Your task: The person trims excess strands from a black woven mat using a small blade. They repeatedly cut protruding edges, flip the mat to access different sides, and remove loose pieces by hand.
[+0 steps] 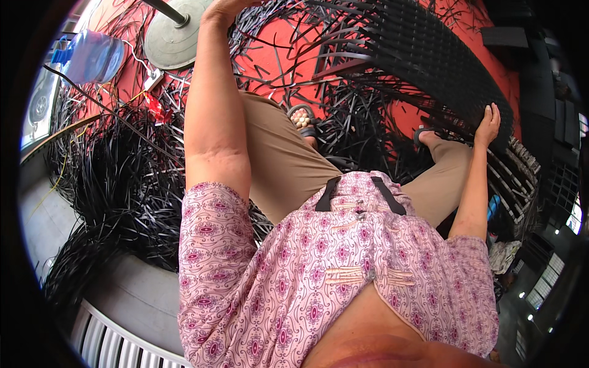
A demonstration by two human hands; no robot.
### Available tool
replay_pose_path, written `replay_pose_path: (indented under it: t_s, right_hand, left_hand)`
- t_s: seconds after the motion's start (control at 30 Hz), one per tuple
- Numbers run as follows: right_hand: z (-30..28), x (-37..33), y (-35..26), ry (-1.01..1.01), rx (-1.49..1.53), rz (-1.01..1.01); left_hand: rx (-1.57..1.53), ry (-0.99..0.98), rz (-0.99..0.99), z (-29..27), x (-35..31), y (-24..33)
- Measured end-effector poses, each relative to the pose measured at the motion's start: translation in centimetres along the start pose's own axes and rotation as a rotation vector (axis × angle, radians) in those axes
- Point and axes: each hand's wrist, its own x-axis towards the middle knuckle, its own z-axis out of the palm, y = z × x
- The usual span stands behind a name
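Observation:
A dark woven panel of black flat strips (423,49) stands tilted at the upper right, with long loose strip ends fanning out from its left side. My right hand (488,126) rests against the panel's near lower end, its visible fingers stretched out along the weave. At the top edge is my left hand (230,6), reached far forward; its fingers are mostly cut off by the picture's edge, so whether they grip a strip is hidden. Loose black strips (350,132) lie heaped between my feet.
A big pile of black strips (116,159) spreads at the left. Beyond it are a clear blue water bottle (95,56), a white power strip (153,80) and a round grey stand base (175,37). Red floor (276,46) shows between strips. A slatted frame (518,184) stands at the right.

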Motion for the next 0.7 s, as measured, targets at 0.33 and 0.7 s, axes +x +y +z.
replay_pose_path:
  t_s: [0.33, 0.7]
  right_hand:
    - [-0.2, -0.3, -0.3, 0.025, -0.002, -0.041]
    - [-0.8, -2.5, -0.7, 0.087, 0.024, -0.040]
  left_hand:
    - [-0.035, 0.062, 0.201, -2.0, 2.0, -3.6]
    - [0.431, 0.119, 0.176, 1.4, 2.9, -2.4]
